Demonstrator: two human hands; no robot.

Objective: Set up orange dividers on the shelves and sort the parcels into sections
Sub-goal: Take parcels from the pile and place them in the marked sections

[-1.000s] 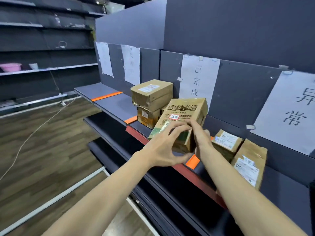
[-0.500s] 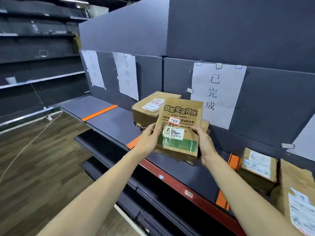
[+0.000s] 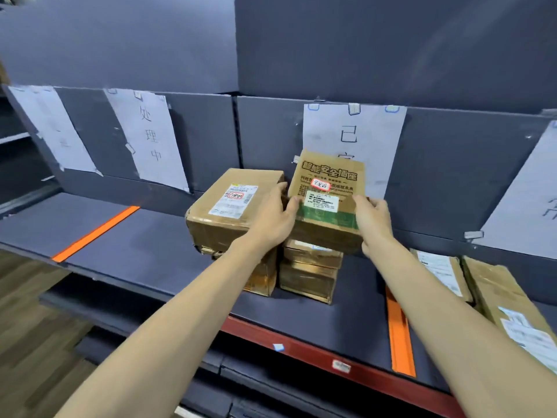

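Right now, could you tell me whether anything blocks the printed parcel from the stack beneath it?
Nothing visible does. The printed brown cardboard parcel, gripped by the left hand and right hand, sits directly over the small brown box stack.

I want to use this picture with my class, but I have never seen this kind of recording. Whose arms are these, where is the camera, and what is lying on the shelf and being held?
There is no machine here. The arms belong to a person who wears a wide-angle camera on the head, so the one picture looks forward and down along both arms.

The left hand and the right hand grip the two sides of a brown printed box, tilted up, over a stack of smaller boxes. Whether it rests on the stack I cannot tell.

Beside it stands a larger taped parcel. All sit on a dark shelf, which orange strips divide into sections. Past the nearer strip lie two flatter parcels.

Paper signs with handwritten characters are taped to the back wall, seemingly one for each section.
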